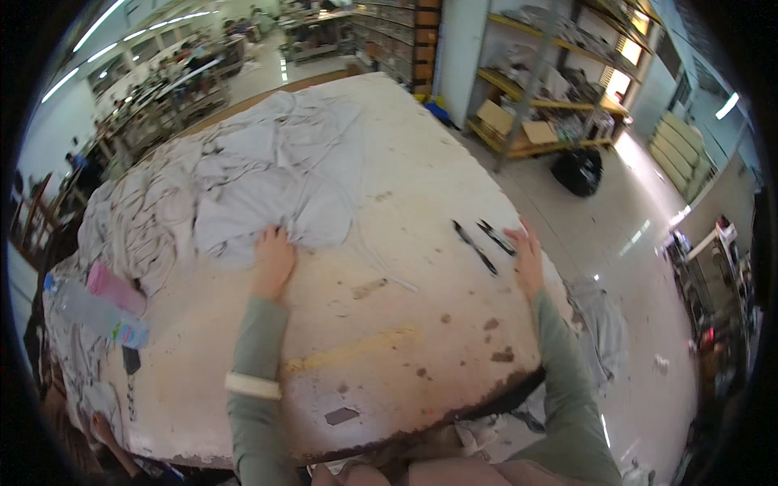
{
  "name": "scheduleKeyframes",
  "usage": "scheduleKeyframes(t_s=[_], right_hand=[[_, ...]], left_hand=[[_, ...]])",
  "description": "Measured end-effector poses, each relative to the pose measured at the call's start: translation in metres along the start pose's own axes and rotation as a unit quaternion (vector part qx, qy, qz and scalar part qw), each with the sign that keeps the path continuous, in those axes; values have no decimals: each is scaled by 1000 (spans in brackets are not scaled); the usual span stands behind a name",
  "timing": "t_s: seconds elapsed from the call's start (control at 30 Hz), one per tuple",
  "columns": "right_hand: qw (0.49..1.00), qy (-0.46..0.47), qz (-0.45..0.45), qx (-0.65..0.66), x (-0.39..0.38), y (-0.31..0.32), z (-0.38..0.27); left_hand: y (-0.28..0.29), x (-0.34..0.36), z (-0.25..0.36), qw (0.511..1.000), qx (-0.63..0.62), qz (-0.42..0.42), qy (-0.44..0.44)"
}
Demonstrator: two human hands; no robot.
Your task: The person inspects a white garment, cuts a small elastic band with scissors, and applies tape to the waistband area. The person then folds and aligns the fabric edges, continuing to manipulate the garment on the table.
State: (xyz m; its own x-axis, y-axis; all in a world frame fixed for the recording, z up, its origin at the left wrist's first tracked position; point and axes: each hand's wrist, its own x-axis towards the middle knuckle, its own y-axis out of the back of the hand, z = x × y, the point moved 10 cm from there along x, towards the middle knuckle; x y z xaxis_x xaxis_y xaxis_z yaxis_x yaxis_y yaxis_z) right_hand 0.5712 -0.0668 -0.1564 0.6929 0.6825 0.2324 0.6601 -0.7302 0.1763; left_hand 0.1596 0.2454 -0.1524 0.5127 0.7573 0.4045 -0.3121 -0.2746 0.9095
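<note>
A heap of crumpled light-grey cloth (275,178) covers the far left of the pale, stained table (389,300). At the cloth's near edge is my left hand (275,257), fingers bent onto the fabric and closed on it. By the table's right edge my right hand (528,257) has its fingers apart and nothing visible in them. Just left of it lie two slim black tools, one (475,247) longer and the other (496,236) close to my fingertips; their exact kind is unclear. A thin pale strip (389,267) trails from the cloth.
A clear plastic bottle (97,312) and a pink tumbler (116,289) lie at the left, near a small dark object (130,360). Another person's hand (104,429) shows at lower left. Metal shelving (527,97) and a black bag (577,172) stand beyond the right edge; grey cloth (600,328) hangs there.
</note>
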Motion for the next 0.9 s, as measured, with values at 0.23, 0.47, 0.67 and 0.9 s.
scheduleKeyframes(t_s=[0.23,0.47,0.67,0.9], right_hand=[[999,11,-41,-8,4,-6,4],[887,235,-33,-395,-30,-36,-56],[923,196,-55,-326,-19,-33,-41],[902,214,-61,-370,-26,-36,-43]], left_hand=[[81,-126,101,990,-33,-44,-126],[121,-195,187,928,-203,-257,-178],[151,-88,133,996,19,54,-74],[37,0,30,995,-22,-69,70]])
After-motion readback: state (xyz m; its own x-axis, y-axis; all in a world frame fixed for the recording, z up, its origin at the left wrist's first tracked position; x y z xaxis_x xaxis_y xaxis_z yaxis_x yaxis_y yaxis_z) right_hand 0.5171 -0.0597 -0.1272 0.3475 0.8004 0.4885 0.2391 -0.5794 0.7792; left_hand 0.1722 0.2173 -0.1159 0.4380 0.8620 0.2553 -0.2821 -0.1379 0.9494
